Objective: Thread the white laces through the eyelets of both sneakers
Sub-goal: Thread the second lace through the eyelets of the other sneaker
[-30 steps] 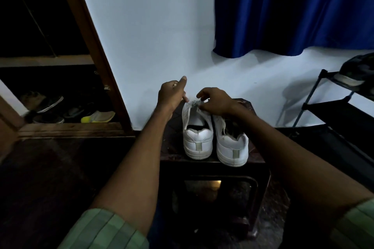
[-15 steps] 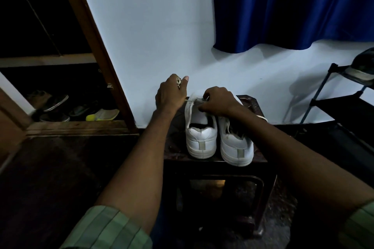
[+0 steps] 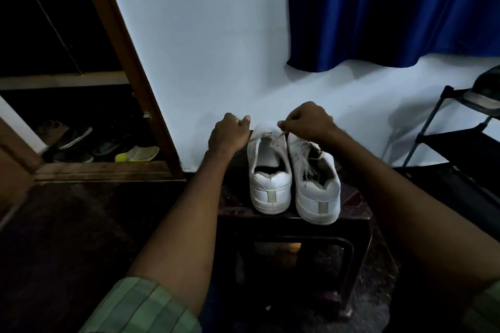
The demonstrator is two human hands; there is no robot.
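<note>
Right hand [image 3: 308, 123] pinching one white lace [image 3: 282, 134], left hand [image 3: 230, 135] gripping another, two sneakers [image 3: 270, 184]

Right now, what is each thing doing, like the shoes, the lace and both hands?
Left sneaker: upright on the dark stool, heel toward the camera, being laced near the toe.
Right sneaker: upright beside it, lace loose inside.
White lace: pinched and pulled up by the right hand.
Right hand: fingers curled, pinching the lace.
Left hand: curled at the left sneaker's toe; what it holds is hidden.
Dark stool: standing, carrying both sneakers.
Blue curtain: hanging.
</note>
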